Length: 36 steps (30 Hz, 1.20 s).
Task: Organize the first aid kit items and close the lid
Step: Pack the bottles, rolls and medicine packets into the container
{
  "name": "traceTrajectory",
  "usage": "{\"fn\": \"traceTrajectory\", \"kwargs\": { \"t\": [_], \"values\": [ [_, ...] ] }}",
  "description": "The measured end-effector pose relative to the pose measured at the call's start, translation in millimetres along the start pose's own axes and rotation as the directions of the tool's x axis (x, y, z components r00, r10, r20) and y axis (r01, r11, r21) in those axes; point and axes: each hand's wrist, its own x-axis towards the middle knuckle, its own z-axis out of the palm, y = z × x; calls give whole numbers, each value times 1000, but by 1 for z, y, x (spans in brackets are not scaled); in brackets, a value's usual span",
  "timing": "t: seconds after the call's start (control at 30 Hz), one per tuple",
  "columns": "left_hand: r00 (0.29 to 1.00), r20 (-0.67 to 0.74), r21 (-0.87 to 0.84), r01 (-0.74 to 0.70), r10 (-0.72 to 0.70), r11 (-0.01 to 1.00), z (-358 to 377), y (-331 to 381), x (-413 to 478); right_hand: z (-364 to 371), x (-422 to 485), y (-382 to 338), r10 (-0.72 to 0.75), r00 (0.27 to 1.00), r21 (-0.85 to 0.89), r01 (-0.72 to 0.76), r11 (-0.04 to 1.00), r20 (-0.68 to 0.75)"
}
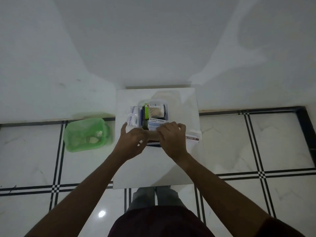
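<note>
Both hands, left hand (pixel 132 140) and right hand (pixel 171 136), pinch a light, stiff pale-blue antiseptic carton (pixel 154 125) by its near edge over the clear plastic kit box (pixel 166 106); it likely crushes easily.

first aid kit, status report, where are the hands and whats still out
Left hand and right hand both at near edge of the open first aid kit, grip unclear. Lid not on. Ointment box still out, right of kit.

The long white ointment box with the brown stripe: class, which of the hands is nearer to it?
Right. The right hand sits just left of the ointment box; the left hand is farther left.
</note>
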Motion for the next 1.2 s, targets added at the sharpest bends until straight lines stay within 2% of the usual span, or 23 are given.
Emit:
{"fn": "traceTrajectory", "kwargs": {
  "t": [0.17, 0.27, 0.37, 0.43, 0.5, 0.6, 0.67, 0.73, 0.83, 0.9, 1.07, 1.2],
  "values": [
    [975, -222, -21, 23, -27, 1000, -2, -8, -20, 21, 10, 6, -108, 992, -192, 119, 974, 68],
    [953, -274, -38, 126, -131, 991, -5, -11, -22, 24, 16, 7, -76, 993, -266, 99, 959, 94],
    [944, -231, -101, 217, -235, 971, -5, -24, -17, 25, 21, 6, 13, 990, -276, 27, 961, 140],
    [944, -192, -165, 237, -267, 957, -4, -30, -10, 23, 19, 5, 24, 979, -214, 21, 977, 203],
    [914, -148, -250, 336, -379, 908, -4, -32, 0, 18, 16, 5, 53, 979, -103, -34, 994, 195],
    [807, -106, -372, 510, -581, 776, 0, -37, 19, 0, 14, 14, 233, 969, 48, -238, 970, 86],
    [688, -46, -433, 640, -724, 635, 4, -45, 35, -8, 10, 28, 391, 917, 28, -394, 919, 73],
    [589, 35, -439, 735, -807, 517, 7, -55, 50, -10, 5, 47, 476, 864, -71, -471, 879, 164],
    [545, 105, -384, 794, -832, 471, 14, -63, 65, -5, -2, 71, 449, 793, -282, -358, 890, 412],
    [519, 130, -347, 822, -845, 451, 18, -68, 74, 2, -5, 81, 416, 762, -340, -271, 901, 497],
    [503, 171, -288, 848, -847, 445, 28, -71, 84, 12, -7, 86, 386, 772, -333, -238, 912, 505],
    [444, 188, -334, 868, -876, 368, 30, -73, 87, 17, -7, 87, 383, 802, -306, -262, 915, 458]
  ]
}}
